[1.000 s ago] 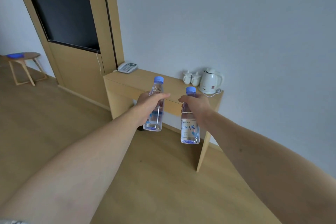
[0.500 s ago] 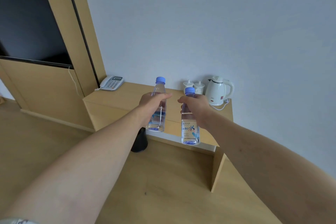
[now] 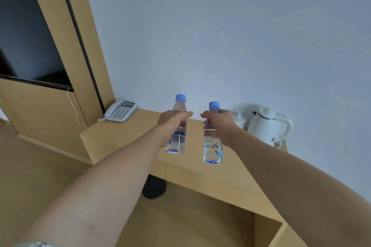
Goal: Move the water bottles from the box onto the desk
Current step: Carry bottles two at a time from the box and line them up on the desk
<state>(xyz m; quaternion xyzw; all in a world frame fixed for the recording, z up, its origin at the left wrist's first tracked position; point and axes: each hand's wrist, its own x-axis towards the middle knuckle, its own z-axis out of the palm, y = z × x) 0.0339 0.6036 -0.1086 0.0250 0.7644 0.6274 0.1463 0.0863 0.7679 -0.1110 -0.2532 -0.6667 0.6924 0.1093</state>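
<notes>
Two clear water bottles with blue caps are held upright above the wooden desk (image 3: 124, 136). My left hand (image 3: 172, 121) grips the left bottle (image 3: 177, 140) around its upper body. My right hand (image 3: 219, 121) grips the right bottle (image 3: 212, 150) just below its cap; this bottle carries a white label with blue print. Both bottles hang in the air over the middle of the desktop, side by side and apart from each other. The box is not in view.
A white telephone (image 3: 120, 111) lies at the desk's far left corner. A white electric kettle (image 3: 267, 126) and a small white cup (image 3: 240, 120) stand at the back right. A dark bin (image 3: 154, 187) sits under the desk. A wooden panel with a dark screen (image 3: 30, 46) is on the left.
I have come closer to the desk, which now fills more of the view. Both hands with their bottles have moved from in front of the desk to above its top.
</notes>
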